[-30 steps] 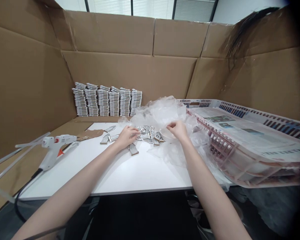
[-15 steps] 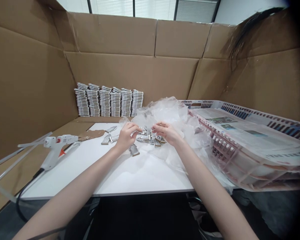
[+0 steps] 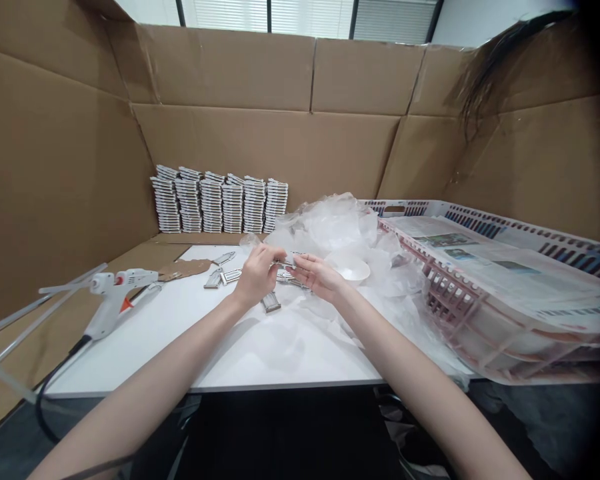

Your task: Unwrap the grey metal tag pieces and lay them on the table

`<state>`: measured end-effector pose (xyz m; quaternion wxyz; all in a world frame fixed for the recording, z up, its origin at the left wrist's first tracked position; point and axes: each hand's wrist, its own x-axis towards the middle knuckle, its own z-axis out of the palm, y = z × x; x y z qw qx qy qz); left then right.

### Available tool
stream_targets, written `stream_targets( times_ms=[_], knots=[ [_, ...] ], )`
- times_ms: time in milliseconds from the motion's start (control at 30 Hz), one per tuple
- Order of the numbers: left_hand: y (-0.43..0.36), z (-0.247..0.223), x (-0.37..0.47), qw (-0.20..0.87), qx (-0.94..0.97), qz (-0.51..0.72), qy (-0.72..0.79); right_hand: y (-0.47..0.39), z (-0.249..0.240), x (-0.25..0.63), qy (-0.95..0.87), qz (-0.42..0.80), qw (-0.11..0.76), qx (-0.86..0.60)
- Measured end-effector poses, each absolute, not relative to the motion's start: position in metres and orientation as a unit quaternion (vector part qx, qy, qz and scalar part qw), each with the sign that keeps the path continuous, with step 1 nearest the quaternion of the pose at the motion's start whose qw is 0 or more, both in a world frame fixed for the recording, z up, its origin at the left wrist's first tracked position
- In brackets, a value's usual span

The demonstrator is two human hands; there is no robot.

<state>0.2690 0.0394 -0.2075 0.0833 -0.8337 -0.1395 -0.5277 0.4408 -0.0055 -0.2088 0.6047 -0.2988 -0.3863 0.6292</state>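
Between my hands, above a pile of small grey metal pieces [image 3: 293,279], is one small metal piece [image 3: 284,263]. My left hand [image 3: 261,272] pinches its left end between thumb and fingers. The fingers of my right hand [image 3: 318,275] are close together at its right end, palm turned partly up, and touch it. A single metal piece [image 3: 271,303] lies on the white board just below my left hand. More loose metal pieces [image 3: 213,279] are to the left of that hand. My right hand partly covers the pile.
Stacks of metal pieces [image 3: 211,203] stand at the back left. A white glue gun [image 3: 110,303] with a black cord lies left. Crumpled plastic wrap [image 3: 340,223] is behind my right hand, and a pink basket [image 3: 453,293] holding printed sheets stands right.
My hands have come together, and a metal piece now shows between them. My right hand has moved left and turned palm up, uncovering a round white shape in the plastic.
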Motion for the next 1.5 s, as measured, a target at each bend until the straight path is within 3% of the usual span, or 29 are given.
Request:
stream_targets(
  times_ms=[167, 400, 533, 900, 1500],
  knots=[
    [0.034, -0.204, 0.268, 0.049, -0.822, -0.544, -0.162, -0.003, -0.212, 0.44, -0.392, 0.582, 0.641, -0.312],
    [0.039, -0.201, 0.265, -0.288, -0.766, -0.519, -0.247, 0.0, -0.215, 0.445, -0.435, 0.502, 0.654, -0.362],
    [0.04, -0.202, 0.264, -0.374, -0.733, -0.518, -0.235, -0.002, -0.215, 0.444, -0.46, 0.458, 0.65, -0.395],
    [0.034, -0.199, 0.265, -0.349, -0.757, -0.506, -0.222, -0.01, -0.21, 0.441, -0.528, 0.343, 0.615, -0.476],
    [0.031, -0.201, 0.265, -0.264, -0.807, -0.479, -0.223, -0.012, -0.202, 0.457, -0.554, 0.391, 0.542, -0.497]
  ],
)
